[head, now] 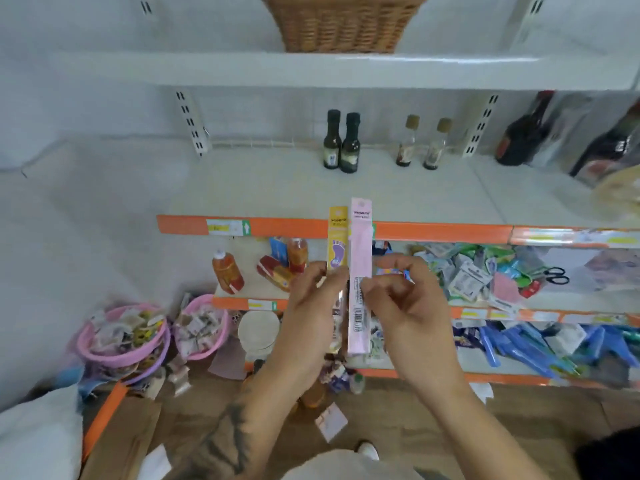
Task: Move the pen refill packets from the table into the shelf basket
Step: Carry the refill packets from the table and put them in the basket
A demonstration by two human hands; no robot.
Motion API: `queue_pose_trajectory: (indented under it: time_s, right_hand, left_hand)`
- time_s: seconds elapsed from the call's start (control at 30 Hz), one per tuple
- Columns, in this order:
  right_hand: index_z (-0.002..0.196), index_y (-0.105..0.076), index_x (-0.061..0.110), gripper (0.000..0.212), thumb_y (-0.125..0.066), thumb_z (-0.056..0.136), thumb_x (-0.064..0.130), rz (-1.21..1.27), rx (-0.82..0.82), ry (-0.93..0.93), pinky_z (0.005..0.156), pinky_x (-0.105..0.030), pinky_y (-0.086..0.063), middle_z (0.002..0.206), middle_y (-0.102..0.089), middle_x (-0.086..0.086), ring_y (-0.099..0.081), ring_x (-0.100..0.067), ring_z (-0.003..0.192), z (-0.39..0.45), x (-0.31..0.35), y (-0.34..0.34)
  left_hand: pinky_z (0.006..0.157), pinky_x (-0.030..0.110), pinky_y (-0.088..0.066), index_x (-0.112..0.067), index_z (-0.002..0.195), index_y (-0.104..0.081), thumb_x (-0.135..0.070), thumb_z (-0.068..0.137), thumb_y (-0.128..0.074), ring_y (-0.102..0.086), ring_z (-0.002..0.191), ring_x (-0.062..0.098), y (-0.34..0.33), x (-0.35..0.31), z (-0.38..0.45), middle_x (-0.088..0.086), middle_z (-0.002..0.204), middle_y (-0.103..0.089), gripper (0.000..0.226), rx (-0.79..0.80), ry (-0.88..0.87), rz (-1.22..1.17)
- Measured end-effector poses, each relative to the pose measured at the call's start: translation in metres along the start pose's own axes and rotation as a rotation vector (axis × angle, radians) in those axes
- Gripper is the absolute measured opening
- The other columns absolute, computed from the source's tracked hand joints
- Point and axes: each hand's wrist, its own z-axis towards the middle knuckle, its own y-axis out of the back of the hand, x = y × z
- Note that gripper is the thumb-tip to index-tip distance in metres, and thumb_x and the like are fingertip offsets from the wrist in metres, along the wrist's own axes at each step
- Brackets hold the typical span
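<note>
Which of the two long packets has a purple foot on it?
The yellow packet, held in the left hand. The pink packet beside it shows only small print and a barcode.

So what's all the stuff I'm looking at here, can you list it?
pink packet: one, pink, upright, held between both hands
yellow packet: one, yellow with a purple foot print, upright behind the pink one
wicker basket: one, tan, top shelf
dark bottles: two, black caps, middle shelf
clear bottles: two, cork-coloured tops, right of the dark ones
orange bottles: about two, lower shelf
scissors: one pair, black, among mixed packets
pink tubs: two, floor left, full of small packets
left hand: grips the packets
right hand: fingers pinch the pink packet
</note>
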Motion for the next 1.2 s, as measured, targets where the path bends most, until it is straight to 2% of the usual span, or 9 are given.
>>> queue_pose_trajectory:
  time_s: [0.17,0.3,0.43,0.57,0.7,0.93,1.0,1.1,1.2]
  right_hand:
    - [0.099,-0.066,0.019,0.009,-0.067,0.098,0.010,0.016,0.076,0.170,0.071,-0.043,-0.056,0.084,-0.076,-0.007,-0.070,-0.033,0.079,0.046,0.034,0.014]
    - [0.099,-0.068,0.016,0.009,-0.067,0.098,0.006,-0.017,0.129,0.248,0.067,-0.025,-0.054,0.086,-0.071,-0.002,-0.070,-0.015,0.076,0.073,0.056,0.016]
    - [0.097,-0.070,0.020,0.014,-0.066,0.098,0.007,-0.048,0.175,0.301,0.064,-0.020,-0.053,0.083,-0.071,0.000,-0.068,-0.014,0.075,0.090,0.078,0.009]
    - [0.098,-0.071,0.026,0.004,-0.069,0.098,0.030,-0.012,0.200,0.289,0.069,-0.048,-0.061,0.095,-0.075,-0.006,-0.070,-0.035,0.072,0.107,0.100,0.000]
    - [0.091,-0.073,0.034,0.012,-0.071,0.092,0.022,-0.088,0.151,0.382,0.078,-0.038,-0.057,0.086,-0.076,-0.002,-0.071,-0.021,0.082,0.127,0.123,-0.011]
    - [0.095,-0.067,0.033,0.040,-0.070,0.089,-0.006,-0.118,0.161,0.443,0.069,-0.042,-0.054,0.075,-0.071,-0.014,-0.064,-0.033,0.068,0.163,0.170,-0.027]
    - [0.090,-0.071,0.023,0.035,-0.067,0.089,-0.012,-0.128,0.147,0.472,0.062,-0.031,-0.055,0.076,-0.073,-0.013,-0.064,-0.026,0.064,0.177,0.193,-0.030]
    - [0.090,-0.074,0.011,0.019,-0.069,0.090,-0.006,-0.198,0.078,0.437,0.063,-0.034,-0.057,0.078,-0.075,-0.011,-0.064,-0.029,0.063,0.215,0.233,-0.038]
    - [0.090,-0.075,0.009,0.009,-0.071,0.091,0.001,-0.322,0.088,0.274,0.059,-0.030,-0.055,0.070,-0.071,-0.007,-0.062,-0.019,0.061,0.266,0.260,-0.053]
  left_hand:
    - [0.077,0.044,-0.053,-0.022,0.103,-0.080,-0.031,0.093,-0.070,-0.072,0.092,0.032,-0.046,-0.040,0.017,0.023,0.109,-0.070,0.016,-0.006,-0.071,-0.185]
    - [0.051,0.035,-0.047,-0.020,0.100,-0.076,-0.043,0.080,-0.082,-0.061,0.063,0.034,-0.059,-0.066,0.027,0.020,0.092,-0.068,0.031,-0.022,-0.138,-0.226]
    - [0.049,0.028,-0.041,-0.011,0.089,-0.070,-0.043,0.079,-0.083,-0.049,0.052,0.027,-0.060,-0.087,0.038,0.018,0.067,-0.058,0.036,-0.046,-0.221,-0.240]
    - [0.034,0.020,-0.034,-0.018,0.078,-0.070,-0.032,0.085,-0.072,-0.039,0.029,0.020,-0.054,-0.119,0.056,0.015,0.057,-0.055,0.016,0.061,-0.339,-0.216]
    - [0.032,0.023,-0.036,-0.012,0.083,-0.068,-0.022,0.093,-0.071,-0.040,0.029,0.023,-0.043,-0.151,0.080,0.013,0.061,-0.065,0.015,0.136,-0.439,-0.102]
    - [0.038,0.023,-0.033,-0.023,0.089,-0.066,-0.036,0.100,-0.067,-0.041,0.036,0.026,-0.029,-0.204,0.111,0.025,0.069,-0.056,0.017,0.241,-0.529,0.075]
    - [0.037,0.021,-0.031,-0.017,0.097,-0.064,-0.047,0.098,-0.065,-0.041,0.035,0.025,-0.027,-0.218,0.119,0.018,0.075,-0.062,0.030,0.264,-0.527,0.069]
    - [0.038,0.021,-0.030,-0.008,0.106,-0.061,-0.055,0.086,-0.057,-0.041,0.038,0.023,-0.023,-0.232,0.127,0.013,0.079,-0.069,0.051,0.255,-0.435,0.021]
    - [0.042,0.022,-0.032,-0.011,0.108,-0.062,-0.052,0.090,-0.054,-0.041,0.042,0.023,-0.017,-0.236,0.133,0.017,0.080,-0.069,0.047,0.245,-0.376,-0.012]
